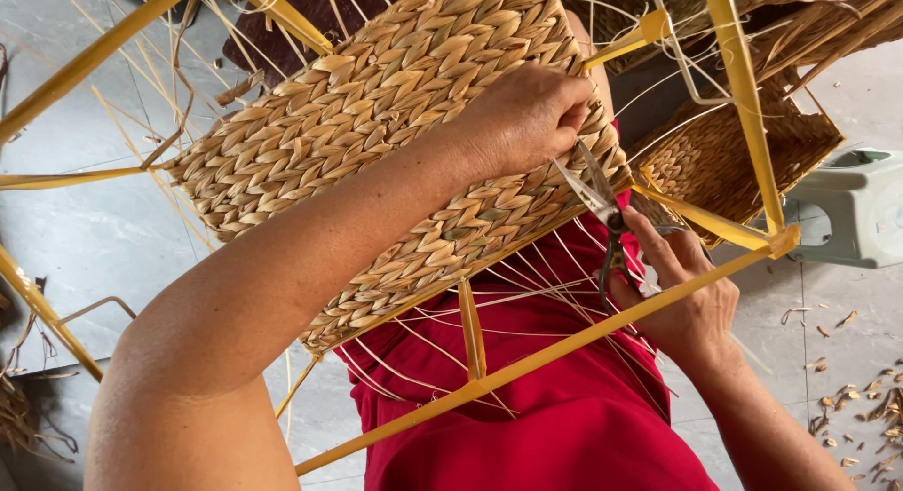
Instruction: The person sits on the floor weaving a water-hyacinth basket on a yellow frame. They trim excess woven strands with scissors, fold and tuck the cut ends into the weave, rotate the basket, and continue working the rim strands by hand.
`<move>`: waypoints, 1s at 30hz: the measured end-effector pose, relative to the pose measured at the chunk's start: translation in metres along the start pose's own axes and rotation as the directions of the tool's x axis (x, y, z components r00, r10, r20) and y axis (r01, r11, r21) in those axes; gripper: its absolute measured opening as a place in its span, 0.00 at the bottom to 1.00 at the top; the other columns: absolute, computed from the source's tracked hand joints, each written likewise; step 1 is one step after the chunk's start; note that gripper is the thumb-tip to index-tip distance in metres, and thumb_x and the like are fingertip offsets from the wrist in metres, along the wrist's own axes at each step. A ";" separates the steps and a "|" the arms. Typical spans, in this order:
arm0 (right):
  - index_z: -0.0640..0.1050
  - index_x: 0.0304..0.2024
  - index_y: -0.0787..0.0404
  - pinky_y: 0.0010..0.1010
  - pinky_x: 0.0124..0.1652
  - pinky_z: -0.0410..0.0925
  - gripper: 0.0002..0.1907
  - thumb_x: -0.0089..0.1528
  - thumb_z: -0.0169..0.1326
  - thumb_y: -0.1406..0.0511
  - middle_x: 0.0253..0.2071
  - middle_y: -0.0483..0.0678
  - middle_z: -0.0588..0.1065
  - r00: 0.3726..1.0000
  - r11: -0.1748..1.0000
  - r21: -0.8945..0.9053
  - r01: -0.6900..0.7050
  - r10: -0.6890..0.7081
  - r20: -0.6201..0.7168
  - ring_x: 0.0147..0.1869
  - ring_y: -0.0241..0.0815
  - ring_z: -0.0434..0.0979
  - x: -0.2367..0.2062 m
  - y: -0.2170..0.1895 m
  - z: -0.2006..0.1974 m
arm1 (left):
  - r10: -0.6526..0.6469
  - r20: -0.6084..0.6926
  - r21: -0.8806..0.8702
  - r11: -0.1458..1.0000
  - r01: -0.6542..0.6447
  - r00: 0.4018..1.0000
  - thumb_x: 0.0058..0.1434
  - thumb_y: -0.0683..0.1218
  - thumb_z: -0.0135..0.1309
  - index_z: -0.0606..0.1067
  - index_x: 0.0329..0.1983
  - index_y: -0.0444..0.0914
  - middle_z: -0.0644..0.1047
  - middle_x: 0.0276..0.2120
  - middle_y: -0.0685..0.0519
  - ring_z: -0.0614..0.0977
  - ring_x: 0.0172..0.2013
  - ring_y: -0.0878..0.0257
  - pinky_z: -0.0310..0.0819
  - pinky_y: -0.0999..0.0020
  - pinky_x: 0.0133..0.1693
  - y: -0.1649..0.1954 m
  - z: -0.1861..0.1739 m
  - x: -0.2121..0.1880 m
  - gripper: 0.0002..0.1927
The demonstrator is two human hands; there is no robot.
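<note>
My right hand (682, 293) is closed around the handles of a pair of grey metal scissors (602, 213), blades parted and pointed up at the lower edge of the woven straw-coloured basket panel (395, 124), where loose ends stick out. My left hand (527, 115) is clenched over that same edge, gripping the weave to steady it just beside the blades. The panel sits on a yellow metal frame (564, 345) strung with thin pale strands, propped over my red-clothed lap (555, 425), above a grey tiled floor (85, 237) littered with trimmings.
</note>
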State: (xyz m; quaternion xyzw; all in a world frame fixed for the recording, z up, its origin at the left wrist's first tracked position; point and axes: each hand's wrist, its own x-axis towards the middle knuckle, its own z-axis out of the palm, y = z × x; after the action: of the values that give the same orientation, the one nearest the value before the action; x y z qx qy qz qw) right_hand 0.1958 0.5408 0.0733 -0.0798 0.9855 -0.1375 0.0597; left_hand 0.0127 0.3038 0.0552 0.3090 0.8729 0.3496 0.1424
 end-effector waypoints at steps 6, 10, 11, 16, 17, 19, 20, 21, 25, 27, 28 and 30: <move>0.69 0.71 0.45 0.36 0.30 0.71 0.45 0.51 0.69 0.58 0.43 0.46 0.76 0.999 0.998 0.058 0.030 -0.028 -0.035 0.32 0.41 0.77 0.007 -0.003 -0.003 | 0.002 0.067 -0.025 1.000 0.000 0.998 0.57 0.41 0.60 0.74 0.28 0.39 0.78 0.28 0.53 0.83 0.34 0.61 0.79 0.59 0.40 0.015 -0.010 -0.004 0.06; 0.66 0.73 0.43 0.38 0.31 0.71 0.46 0.53 0.68 0.58 0.44 0.47 0.76 0.996 0.997 -0.017 0.078 -0.079 -0.040 0.37 0.44 0.78 0.007 -0.002 -0.003 | 0.026 -0.051 0.071 0.997 -0.023 0.998 0.54 0.41 0.61 0.75 0.25 0.38 0.76 0.33 0.49 0.81 0.37 0.56 0.77 0.56 0.39 0.027 -0.007 -0.009 0.06; 0.66 0.73 0.43 0.38 0.32 0.71 0.46 0.54 0.68 0.58 0.46 0.47 0.76 0.995 0.996 -0.003 0.086 -0.086 -0.053 0.38 0.44 0.78 0.006 -0.001 -0.003 | 0.055 -0.054 0.083 0.995 -0.051 0.997 0.54 0.41 0.62 0.75 0.26 0.39 0.76 0.33 0.49 0.81 0.38 0.55 0.77 0.55 0.40 0.029 -0.005 -0.010 0.06; 0.65 0.74 0.42 0.39 0.32 0.72 0.45 0.56 0.68 0.58 0.37 0.46 0.74 0.999 0.999 0.011 0.044 -0.044 0.022 0.33 0.44 0.77 0.008 0.008 0.002 | 0.071 -0.052 0.020 0.997 -0.070 0.996 0.57 0.42 0.62 0.74 0.26 0.39 0.76 0.32 0.50 0.82 0.36 0.57 0.78 0.56 0.39 0.023 0.005 -0.001 0.08; 0.64 0.75 0.43 0.39 0.32 0.72 0.45 0.56 0.67 0.59 0.37 0.46 0.74 0.997 0.995 0.054 0.079 -0.079 0.001 0.34 0.44 0.77 0.009 0.010 0.004 | 0.070 -0.067 -0.005 0.998 -0.070 0.995 0.57 0.41 0.62 0.74 0.25 0.39 0.76 0.32 0.50 0.82 0.35 0.58 0.78 0.58 0.38 0.021 0.004 0.001 0.08; 0.65 0.74 0.45 0.39 0.32 0.72 0.45 0.56 0.67 0.62 0.37 0.46 0.75 0.993 0.985 0.122 0.120 -0.119 -0.017 0.34 0.43 0.78 0.009 0.014 0.006 | -0.016 -0.064 -0.121 0.993 0.008 0.998 0.59 0.41 0.61 0.73 0.27 0.39 0.77 0.30 0.53 0.82 0.32 0.61 0.80 0.64 0.36 0.019 0.001 0.006 0.08; 0.66 0.74 0.47 0.38 0.31 0.72 0.44 0.55 0.67 0.63 0.37 0.46 0.76 0.992 0.981 0.147 0.127 -0.125 -0.018 0.33 0.42 0.78 0.009 0.015 0.007 | -0.095 -0.041 -0.206 0.975 0.085 0.995 0.61 0.41 0.60 0.72 0.28 0.39 0.77 0.29 0.54 0.81 0.30 0.62 0.81 0.68 0.34 0.017 -0.003 0.009 0.08; 0.66 0.73 0.49 0.37 0.30 0.72 0.44 0.54 0.67 0.64 0.37 0.46 0.77 0.991 0.976 0.171 0.134 -0.132 -0.021 0.32 0.42 0.78 0.008 0.016 0.008 | -0.169 -0.011 -0.286 0.945 0.159 0.986 0.63 0.41 0.58 0.72 0.30 0.40 0.77 0.27 0.56 0.80 0.28 0.63 0.82 0.72 0.32 0.017 -0.006 0.012 0.07; 0.72 0.68 0.54 0.37 0.30 0.71 0.39 0.55 0.68 0.68 0.31 0.46 0.76 0.984 0.950 0.260 0.173 -0.154 -0.091 0.30 0.40 0.77 -0.007 0.016 0.010 | -0.205 -0.105 -0.377 0.914 0.152 0.973 0.62 0.40 0.60 0.71 0.35 0.39 0.77 0.29 0.57 0.82 0.28 0.67 0.80 0.75 0.30 0.011 -0.021 0.009 0.07; 0.73 0.68 0.57 0.35 0.31 0.71 0.36 0.56 0.67 0.70 0.33 0.48 0.77 0.993 0.949 0.304 0.084 -0.055 -0.101 0.31 0.40 0.78 -0.013 0.016 0.011 | -0.272 0.031 -0.338 0.903 0.266 0.962 0.61 0.38 0.55 0.70 0.36 0.39 0.76 0.29 0.55 0.81 0.28 0.65 0.82 0.72 0.31 0.015 -0.010 0.004 0.05; 0.73 0.68 0.58 0.34 0.33 0.72 0.36 0.56 0.67 0.70 0.36 0.49 0.78 0.991 0.939 0.336 0.071 -0.028 -0.133 0.33 0.40 0.78 -0.015 0.016 0.011 | -0.256 0.053 -0.242 0.935 0.261 0.965 0.61 0.42 0.59 0.71 0.35 0.39 0.76 0.29 0.54 0.80 0.29 0.64 0.80 0.69 0.33 0.017 -0.002 0.001 0.07; 0.72 0.68 0.60 0.33 0.36 0.72 0.37 0.57 0.68 0.68 0.43 0.52 0.79 0.982 0.915 0.401 0.051 0.028 -0.189 0.35 0.40 0.79 -0.019 0.015 0.013 | -0.233 0.100 -0.047 0.970 0.238 0.967 0.59 0.50 0.66 0.72 0.33 0.38 0.76 0.29 0.53 0.79 0.31 0.63 0.76 0.64 0.37 0.021 0.019 0.000 0.15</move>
State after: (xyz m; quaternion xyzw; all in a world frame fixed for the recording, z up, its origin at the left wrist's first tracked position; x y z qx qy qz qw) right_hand 0.2138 0.5548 0.0583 -0.0581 0.9364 -0.3455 -0.0207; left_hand 0.0308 0.3250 0.0563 0.2149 0.8852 0.3407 0.2328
